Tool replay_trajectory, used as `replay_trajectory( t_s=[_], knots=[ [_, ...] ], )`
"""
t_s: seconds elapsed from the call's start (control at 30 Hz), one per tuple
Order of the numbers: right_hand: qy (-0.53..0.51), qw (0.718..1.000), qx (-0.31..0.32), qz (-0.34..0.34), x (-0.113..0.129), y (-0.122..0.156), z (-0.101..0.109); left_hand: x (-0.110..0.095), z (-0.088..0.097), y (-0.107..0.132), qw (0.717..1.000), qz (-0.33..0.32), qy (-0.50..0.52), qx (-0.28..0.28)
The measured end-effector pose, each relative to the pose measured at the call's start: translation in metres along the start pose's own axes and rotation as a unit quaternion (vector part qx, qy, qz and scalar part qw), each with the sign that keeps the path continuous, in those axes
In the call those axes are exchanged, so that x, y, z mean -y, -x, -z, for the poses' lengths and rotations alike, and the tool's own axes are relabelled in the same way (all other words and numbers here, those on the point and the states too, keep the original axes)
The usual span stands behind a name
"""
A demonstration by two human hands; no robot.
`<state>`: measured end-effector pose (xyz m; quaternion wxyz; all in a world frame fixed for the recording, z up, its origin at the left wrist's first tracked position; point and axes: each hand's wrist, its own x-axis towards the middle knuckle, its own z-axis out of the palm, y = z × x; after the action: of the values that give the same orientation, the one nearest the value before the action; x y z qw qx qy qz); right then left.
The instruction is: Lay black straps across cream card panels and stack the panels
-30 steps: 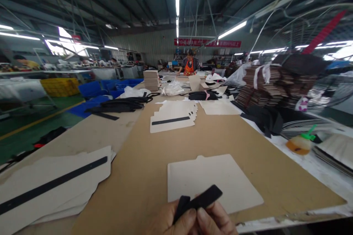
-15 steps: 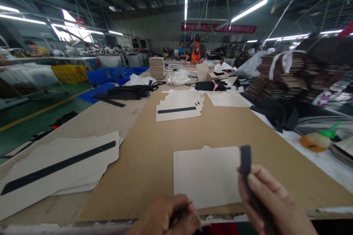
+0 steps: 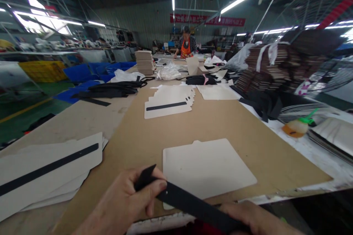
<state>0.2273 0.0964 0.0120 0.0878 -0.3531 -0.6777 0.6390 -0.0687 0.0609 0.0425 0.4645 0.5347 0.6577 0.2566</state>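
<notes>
On the counter (image 3: 220,121), a pale sheet (image 3: 204,165) lies at one o'clock from a black strip (image 3: 190,202); left hand (image 3: 125,196) and right hand (image 3: 252,214) fingers grip it, apparently to hold it taut.

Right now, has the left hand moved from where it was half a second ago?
Yes. Judged against the pale board, the left hand has shifted leftward and upward in the view, now at the board's left edge.

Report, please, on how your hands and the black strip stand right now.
Left hand pinching black strip. Right hand at strip's lower stretch, grip partly hidden. Strip slants in front of pale panel, hiding part of its near edge.
</notes>
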Motion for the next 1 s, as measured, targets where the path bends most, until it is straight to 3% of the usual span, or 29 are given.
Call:
replay_trajectory(
  t_s=[0.07, 0.17, 0.37, 0.47, 0.67, 1.0],
  knots=[
    [0.013, 0.998, -0.047, -0.036, -0.007, 0.014, 0.024, 0.001, 0.008, -0.006, 0.999, -0.007, -0.028, -0.014],
    [0.024, 0.995, -0.094, -0.031, -0.024, 0.017, 0.059, 0.006, 0.003, -0.018, 0.998, -0.003, -0.062, 0.006],
    [0.05, 0.978, -0.197, -0.04, -0.048, -0.021, 0.101, 0.012, -0.019, -0.04, 0.99, 0.059, -0.13, -0.022],
    [0.086, 0.961, -0.257, -0.05, -0.057, -0.039, 0.108, 0.013, -0.02, -0.047, 0.99, 0.053, -0.128, -0.022],
    [0.123, 0.937, -0.317, -0.077, -0.069, -0.053, 0.104, 0.018, -0.02, -0.056, 0.987, 0.074, -0.133, -0.042],
    [0.202, 0.909, -0.356, -0.076, -0.06, -0.053, 0.098, 0.025, -0.02, -0.06, 0.991, 0.056, -0.115, -0.038]
  ],
)
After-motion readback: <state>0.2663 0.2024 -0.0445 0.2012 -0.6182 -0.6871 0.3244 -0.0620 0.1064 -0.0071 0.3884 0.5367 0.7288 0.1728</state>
